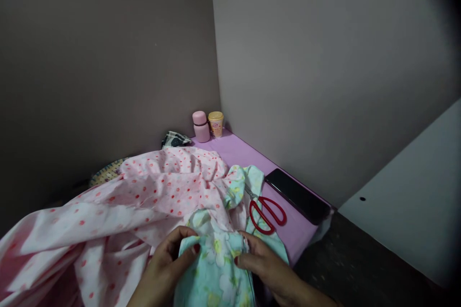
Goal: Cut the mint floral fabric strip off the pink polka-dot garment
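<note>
Pinching mint-green floral fabric (218, 271) against pink red-dotted cloth (163, 187), your left hand (167, 261) and right hand (266, 261) are apparently straightening that fabric; the next move is likely calling for even tension.

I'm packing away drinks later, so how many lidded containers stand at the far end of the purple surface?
2: the pink bottle, and right beside it, nearer the wall corner, the yellow-lidded cup. Others could be hidden behind the dotted fabric.
</note>
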The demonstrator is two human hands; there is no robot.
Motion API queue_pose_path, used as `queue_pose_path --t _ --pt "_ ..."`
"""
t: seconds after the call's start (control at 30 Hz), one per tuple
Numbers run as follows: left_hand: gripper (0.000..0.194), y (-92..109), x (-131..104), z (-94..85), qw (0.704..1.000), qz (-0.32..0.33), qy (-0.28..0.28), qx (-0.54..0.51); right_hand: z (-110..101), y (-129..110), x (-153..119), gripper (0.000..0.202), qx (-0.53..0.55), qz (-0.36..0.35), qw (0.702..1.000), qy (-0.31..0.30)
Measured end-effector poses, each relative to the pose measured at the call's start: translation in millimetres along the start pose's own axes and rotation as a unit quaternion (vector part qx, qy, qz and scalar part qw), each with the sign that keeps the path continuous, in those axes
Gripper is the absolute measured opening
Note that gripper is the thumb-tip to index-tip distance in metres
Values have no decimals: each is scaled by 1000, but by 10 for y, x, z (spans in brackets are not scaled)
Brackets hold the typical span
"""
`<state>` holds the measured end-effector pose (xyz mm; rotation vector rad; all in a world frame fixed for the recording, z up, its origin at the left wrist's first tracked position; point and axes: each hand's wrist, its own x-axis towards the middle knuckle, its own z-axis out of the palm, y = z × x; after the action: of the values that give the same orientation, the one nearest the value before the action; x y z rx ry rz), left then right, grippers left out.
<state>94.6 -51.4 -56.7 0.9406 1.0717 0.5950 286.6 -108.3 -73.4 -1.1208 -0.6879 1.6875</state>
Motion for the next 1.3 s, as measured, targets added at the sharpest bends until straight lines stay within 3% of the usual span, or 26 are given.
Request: queue_pose_path --t 0.17,0.37,0.43,0.53,0.63,0.73,0.83,0.93,1.03,1.17,1.3 --pt "33 115 -215 67 999 31 28 -34 -13 -6 -13 42 11 13 1000 1" --pt "57 128 -200 -77 995 47 81 33 93 -88 133 39 52 -9 993 -105" --pt "58 121 -179 -110 997 55 52 22 159 -111 280 41 48 -29 995 -81" --pt "59 166 -145 -154 999 39 9 32 217 -137 477 38 34 -76 997 4" --pt "59 206 -44 -242 992 71 26 98 189 -126 532 36 83 -120 987 63" --pt "58 174 102 -329 978 117 24 170 123 -58 459 35 130 -83 983 102" --pt "57 120 217 -335 974 128 24 186 94 33 379 40 119 -66 989 63" --pt "56 100 309 -285 979 127 88 130 113 111 371 53 70 -120 990 8" --pt "58 112 394 -258 977 130 136 102 141 172 393 50 70 -146 986 27" --pt "56 141 382 -277 969 152 160 114 159 219 375 46 113 -149 982 37" --pt "66 121 179 -267 986 66 122 97 149 234 356 45 112 -148 982 37"
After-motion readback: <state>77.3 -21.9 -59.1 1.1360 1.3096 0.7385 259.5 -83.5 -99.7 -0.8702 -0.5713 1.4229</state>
